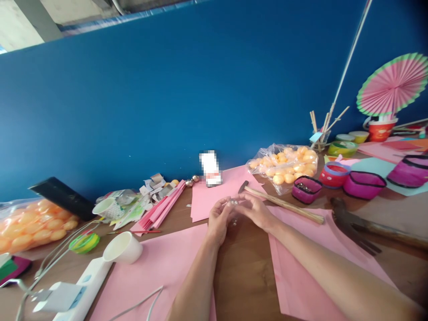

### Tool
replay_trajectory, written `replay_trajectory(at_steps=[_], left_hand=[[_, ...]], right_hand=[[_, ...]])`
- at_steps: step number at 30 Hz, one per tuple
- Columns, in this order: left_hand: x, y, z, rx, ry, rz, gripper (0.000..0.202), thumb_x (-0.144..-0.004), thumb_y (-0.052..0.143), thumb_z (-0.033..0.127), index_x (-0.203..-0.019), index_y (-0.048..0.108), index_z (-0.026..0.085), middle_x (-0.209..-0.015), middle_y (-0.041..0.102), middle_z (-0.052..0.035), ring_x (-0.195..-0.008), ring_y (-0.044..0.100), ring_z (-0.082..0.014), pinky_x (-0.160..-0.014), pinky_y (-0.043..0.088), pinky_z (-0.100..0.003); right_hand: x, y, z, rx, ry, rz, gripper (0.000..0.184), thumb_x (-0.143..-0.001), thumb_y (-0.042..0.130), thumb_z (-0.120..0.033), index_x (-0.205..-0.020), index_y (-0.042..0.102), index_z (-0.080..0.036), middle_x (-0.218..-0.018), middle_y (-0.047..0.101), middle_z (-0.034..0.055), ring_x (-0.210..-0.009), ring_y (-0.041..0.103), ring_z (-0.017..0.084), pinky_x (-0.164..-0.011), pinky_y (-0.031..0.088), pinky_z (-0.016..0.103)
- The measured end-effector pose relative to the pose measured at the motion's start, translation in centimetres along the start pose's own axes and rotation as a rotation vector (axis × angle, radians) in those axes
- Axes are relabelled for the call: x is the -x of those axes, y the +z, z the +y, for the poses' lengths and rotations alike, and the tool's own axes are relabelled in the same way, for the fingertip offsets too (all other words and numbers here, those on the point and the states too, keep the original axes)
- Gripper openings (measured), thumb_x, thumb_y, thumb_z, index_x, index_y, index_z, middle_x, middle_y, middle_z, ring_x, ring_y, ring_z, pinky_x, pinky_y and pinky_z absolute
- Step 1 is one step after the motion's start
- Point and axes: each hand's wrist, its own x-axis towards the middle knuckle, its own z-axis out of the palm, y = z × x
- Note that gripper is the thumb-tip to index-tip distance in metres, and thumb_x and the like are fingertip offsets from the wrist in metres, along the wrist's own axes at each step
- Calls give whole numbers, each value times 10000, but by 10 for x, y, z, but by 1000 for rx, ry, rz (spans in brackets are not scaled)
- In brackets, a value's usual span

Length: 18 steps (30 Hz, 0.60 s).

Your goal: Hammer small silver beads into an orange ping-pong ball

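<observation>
My left hand (220, 220) and my right hand (256, 208) meet above the brown table. Their fingers pinch a small shiny silvery piece (233, 202), too small for me to tell its kind. Just below it, another small shiny bit (234, 222) shows between the hands; whether the two are joined I cannot tell. A small hammer (284, 204) with a wooden handle lies beside my right hand. Pink paper sheets (197, 207) lie beyond my hands and on both sides of them. Several shiny round balls (189, 183) rest near the wall.
A bag of orange balls (294, 162) stands back right, near purple containers (364, 185) and a larger claw hammer (354, 225). To the left are a white cup (123, 248), a power strip (88, 285) with cables, and another bag of orange balls (30, 225). A blue wall (167, 98) closes the back.
</observation>
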Motion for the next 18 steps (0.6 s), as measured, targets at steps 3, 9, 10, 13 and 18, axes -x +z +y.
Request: replay_trajectory(at_steps=[3, 9, 10, 13, 18], left_hand=[[0, 0, 0, -1, 0, 0, 313, -649, 663, 269, -923, 558, 161, -895, 642, -61, -792, 608, -146, -755, 460, -289], [0, 0, -2, -70, 40, 11, 338, -647, 662, 289, -933, 541, 155, -874, 647, -79, -781, 620, -173, -741, 468, -318], [-1, 0, -3, -87, 44, 16, 354, -648, 661, 293, -951, 538, 157, -883, 648, -84, -785, 620, -178, -745, 468, -325], [-1, -2, -4, -124, 48, 37, 415, -658, 652, 305, -1029, 521, 171, -953, 641, -101, -814, 616, -180, -756, 467, -327], [-1, -4, -6, -134, 70, 26, 387, -659, 653, 290, -1006, 540, 162, -1025, 617, -107, -896, 592, -186, -785, 456, -313]], right_hand=[[1, 0, 0, 25, -28, -17, 279, -725, 575, -320, -972, 553, -194, -959, 613, 32, -869, 568, 160, -787, 460, 312], [3, 0, -4, 44, -77, -47, 360, -698, 606, -331, -1033, 538, -219, -1013, 587, 36, -869, 561, 161, -776, 475, 321], [3, 1, -4, 41, -75, -44, 353, -700, 605, -334, -1028, 544, -220, -1017, 586, 37, -882, 559, 166, -783, 473, 325], [2, 1, -3, -28, -40, -29, 320, -721, 584, -345, -1009, 544, -211, -997, 596, 37, -886, 566, 167, -785, 473, 324], [0, 1, 0, -168, 16, 21, 333, -705, 603, -365, -972, 490, -201, -987, 589, 38, -836, 590, 154, -738, 490, 307]])
